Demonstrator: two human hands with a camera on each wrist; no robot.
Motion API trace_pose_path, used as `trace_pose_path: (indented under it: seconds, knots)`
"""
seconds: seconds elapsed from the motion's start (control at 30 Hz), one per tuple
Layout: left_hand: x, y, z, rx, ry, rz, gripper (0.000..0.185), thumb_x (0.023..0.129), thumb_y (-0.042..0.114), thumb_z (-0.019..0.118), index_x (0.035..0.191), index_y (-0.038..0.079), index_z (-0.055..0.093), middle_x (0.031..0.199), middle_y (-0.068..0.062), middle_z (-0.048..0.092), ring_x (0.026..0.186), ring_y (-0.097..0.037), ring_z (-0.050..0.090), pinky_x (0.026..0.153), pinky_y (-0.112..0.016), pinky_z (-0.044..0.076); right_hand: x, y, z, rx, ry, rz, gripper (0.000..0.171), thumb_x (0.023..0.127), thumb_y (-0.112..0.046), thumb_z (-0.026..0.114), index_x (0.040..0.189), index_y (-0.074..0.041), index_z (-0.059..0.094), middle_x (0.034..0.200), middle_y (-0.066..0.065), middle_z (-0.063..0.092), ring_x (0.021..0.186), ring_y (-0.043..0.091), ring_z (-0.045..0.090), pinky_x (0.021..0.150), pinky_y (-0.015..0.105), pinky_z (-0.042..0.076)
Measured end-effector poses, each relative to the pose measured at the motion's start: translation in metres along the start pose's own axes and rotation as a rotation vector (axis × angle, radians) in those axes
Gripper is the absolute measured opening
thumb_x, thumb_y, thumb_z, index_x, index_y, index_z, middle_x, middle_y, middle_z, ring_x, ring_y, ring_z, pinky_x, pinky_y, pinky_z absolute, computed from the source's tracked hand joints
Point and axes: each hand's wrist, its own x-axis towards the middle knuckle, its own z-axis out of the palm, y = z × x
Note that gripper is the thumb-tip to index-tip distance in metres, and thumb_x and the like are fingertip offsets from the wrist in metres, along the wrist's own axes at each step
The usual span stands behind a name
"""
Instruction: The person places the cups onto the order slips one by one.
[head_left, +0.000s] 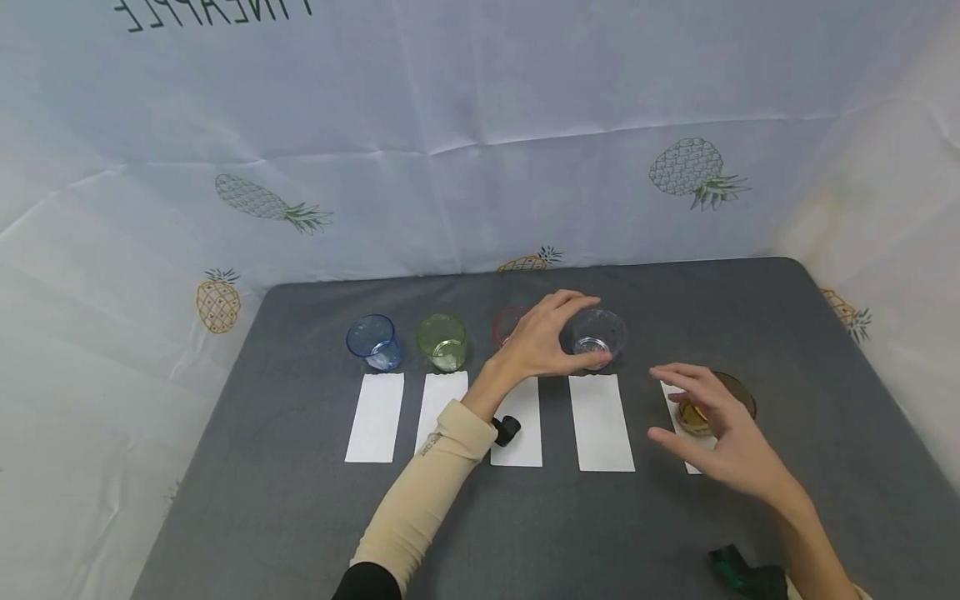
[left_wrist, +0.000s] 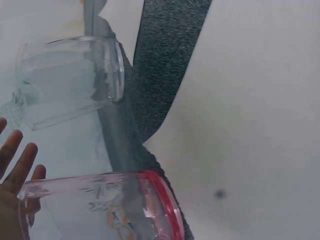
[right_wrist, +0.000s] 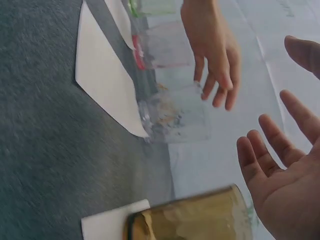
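My left hand (head_left: pixel 542 340) reaches over the red-rimmed glass (head_left: pixel 507 322), its thumb and fingers spread at the near side and rim of the clear glass (head_left: pixel 602 329). In the left wrist view, a gap shows between the fingers and that clear glass (left_wrist: pixel 70 82). My right hand (head_left: pixel 723 437) hovers with parted fingers just left of and in front of the amber glass (head_left: pixel 738 390), partly hiding it. The right wrist view has the amber glass (right_wrist: pixel 195 217) below the right hand (right_wrist: pixel 287 172), whose palm holds nothing. The amber glass stands on a white paper strip (head_left: pixel 672 400).
A blue glass (head_left: pixel 373 340) and a green glass (head_left: pixel 442 340) stand to the left in the same row. White paper strips (head_left: pixel 602 423) lie in front of the glasses on the grey table (head_left: pixel 300 500). Behind hangs a pineapple-print cloth (head_left: pixel 465 200).
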Motion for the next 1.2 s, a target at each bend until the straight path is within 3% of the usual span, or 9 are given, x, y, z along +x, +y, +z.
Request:
trace_pose_path:
  seconds: [0.2, 0.4, 0.63, 0.77, 1.03, 1.2]
  knots:
    - [0.0, -0.005, 0.004, -0.01, -0.018, -0.02, 0.076, 0.074, 0.058, 0.066, 0.137, 0.024, 0.042, 0.133, 0.003, 0.041, 0.119, -0.011, 0.042, 0.095, -0.032, 0.041, 0.006, -0.004, 0.013, -0.038, -0.025, -0.004, 0.07, 0.063, 0.013, 0.076, 0.127, 0.003, 0.051, 0.122, 0.02, 0.048, 0.109, 0.013, 0.046, 0.085, 0.016, 0.039]
    - [0.0, -0.007, 0.006, -0.01, -0.039, -0.05, 0.078, 0.074, 0.061, 0.063, 0.138, 0.025, 0.041, 0.134, 0.002, 0.04, 0.12, -0.012, 0.041, 0.094, -0.035, 0.042, -0.001, 0.018, 0.025, -0.027, -0.042, 0.009, 0.073, 0.063, 0.01, 0.078, 0.129, 0.0, 0.05, 0.123, 0.016, 0.047, 0.111, 0.02, 0.046, 0.086, 0.019, 0.04]
    - [0.001, -0.007, 0.008, 0.021, -0.067, -0.072, 0.082, 0.072, 0.065, 0.062, 0.139, 0.024, 0.04, 0.135, 0.002, 0.04, 0.121, -0.012, 0.041, 0.097, -0.035, 0.04, -0.01, 0.041, 0.034, -0.132, -0.125, 0.166, 0.072, 0.071, -0.015, 0.08, 0.135, -0.018, 0.047, 0.13, -0.001, 0.042, 0.115, 0.017, 0.043, 0.089, 0.019, 0.04]
    - [0.001, -0.007, 0.007, 0.041, -0.097, -0.082, 0.084, 0.072, 0.067, 0.061, 0.14, 0.023, 0.038, 0.136, 0.002, 0.039, 0.122, -0.012, 0.039, 0.1, -0.037, 0.037, -0.013, 0.048, 0.038, -0.201, -0.169, 0.194, 0.073, 0.073, -0.025, 0.079, 0.137, -0.022, 0.044, 0.132, -0.002, 0.04, 0.116, 0.012, 0.04, 0.088, 0.021, 0.039]
    - [0.002, -0.006, 0.008, 0.101, -0.133, -0.082, 0.084, 0.073, 0.067, 0.06, 0.14, 0.02, 0.039, 0.136, 0.001, 0.039, 0.123, -0.015, 0.04, 0.103, -0.043, 0.032, -0.019, 0.059, 0.045, -0.287, -0.215, 0.257, 0.073, 0.075, -0.034, 0.077, 0.137, -0.014, 0.044, 0.131, 0.009, 0.038, 0.116, 0.027, 0.037, 0.086, 0.05, 0.033]
    - [0.003, -0.005, 0.008, 0.128, -0.159, -0.083, 0.085, 0.073, 0.068, 0.059, 0.14, 0.019, 0.039, 0.137, 0.0, 0.04, 0.124, -0.017, 0.041, 0.104, -0.043, 0.031, -0.022, 0.064, 0.047, -0.316, -0.248, 0.302, 0.078, 0.075, -0.04, 0.076, 0.139, -0.014, 0.041, 0.133, 0.012, 0.036, 0.117, 0.032, 0.034, 0.087, 0.055, 0.03]
